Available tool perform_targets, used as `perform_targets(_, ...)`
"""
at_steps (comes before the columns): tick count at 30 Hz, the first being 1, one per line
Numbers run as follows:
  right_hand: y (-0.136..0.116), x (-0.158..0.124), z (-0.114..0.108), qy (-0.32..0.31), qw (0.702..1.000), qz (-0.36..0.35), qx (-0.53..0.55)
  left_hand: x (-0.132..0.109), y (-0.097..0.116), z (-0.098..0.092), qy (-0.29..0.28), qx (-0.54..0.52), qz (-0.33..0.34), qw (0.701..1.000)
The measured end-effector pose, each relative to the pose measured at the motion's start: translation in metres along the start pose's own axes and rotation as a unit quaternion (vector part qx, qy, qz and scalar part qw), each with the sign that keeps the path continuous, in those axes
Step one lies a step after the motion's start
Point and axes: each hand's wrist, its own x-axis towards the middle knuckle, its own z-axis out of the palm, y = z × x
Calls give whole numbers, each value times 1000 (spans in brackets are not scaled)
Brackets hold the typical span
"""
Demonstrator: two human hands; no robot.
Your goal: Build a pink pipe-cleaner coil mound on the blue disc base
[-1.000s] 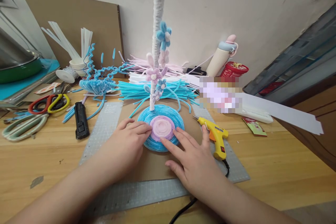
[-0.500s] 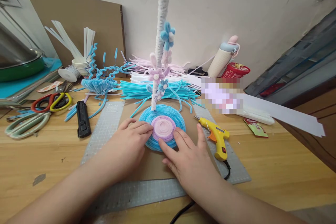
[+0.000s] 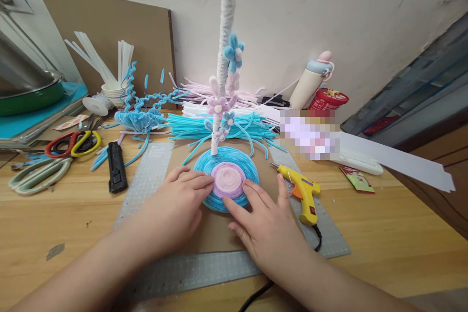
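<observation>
A round blue base (image 3: 248,162) of coiled pipe cleaners carries a smaller pink and purple coiled disc (image 3: 227,179) at its middle. My left hand (image 3: 183,200) rests on the base's left side, fingers stretched out and fingertips at the disc's edge. On the other side my right hand (image 3: 266,219) is spread, its fingertips touching the disc's right and lower edge. From the back of the base rises a tall white wrapped stem (image 3: 224,48). Fuzzy flowers are fixed along it, among them a blue flower (image 3: 234,53) and a purple flower (image 3: 218,108).
Cardboard (image 3: 204,239) lies under the base on a grey cutting mat (image 3: 175,273). A yellow glue gun (image 3: 305,194) is at the right. Scissors (image 3: 73,144) and a black utility knife (image 3: 116,168) lie left. Blue pipe cleaners (image 3: 204,126) and a bottle (image 3: 309,78) stand behind.
The view has shifted very slightly. Both hands stay in nearly the same place, with their fingertips at the disc's edge.
</observation>
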Motion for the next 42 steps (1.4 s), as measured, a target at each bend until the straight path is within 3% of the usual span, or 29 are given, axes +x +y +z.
perform_targets(16, 1, 2, 3, -5, 1000, -2, -2, -9, -9, -4, -37, -7, 22, 999)
perform_targets(33, 2, 0, 1, -21, 1000, 2, 20, -5, 0, -4, -11, 6, 14, 1000)
perform_targets(42, 30, -4, -11, -51, 986, 17, 157, -4, 1, -3, -18, 7, 5, 1000)
